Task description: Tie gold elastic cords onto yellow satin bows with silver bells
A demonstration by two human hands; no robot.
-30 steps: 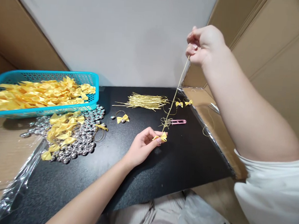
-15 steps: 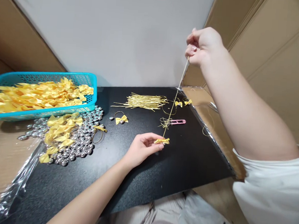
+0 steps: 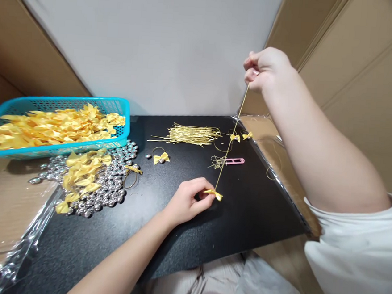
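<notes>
Low over the black table, my left hand (image 3: 192,199) pinches a small yellow bow (image 3: 215,194) between thumb and fingers. A thin gold cord (image 3: 233,138) runs straight and taut from the bow up to my right hand (image 3: 260,68), which is raised high and closed on its upper end. Behind the cord lie a pink thread cutter (image 3: 235,161) and a small heap of cord clippings (image 3: 217,162). A bundle of gold cords (image 3: 192,134) rests farther back. Bows tied on cord loops lie about, one being a bow with a silver bead (image 3: 161,158).
At the left, a turquoise basket (image 3: 127,129) holds many yellow bows. Silver beads (image 3: 114,188) spread in front of it, with loose bows (image 3: 85,170) on top. Cardboard walls (image 3: 357,55) stand on both sides, and a pale wall (image 3: 173,42) closes off the back.
My right hand has come down slightly, and my left hand with the bow has also dropped a little. The bow has tilted in the fingers. The cord stays stretched between both hands.
</notes>
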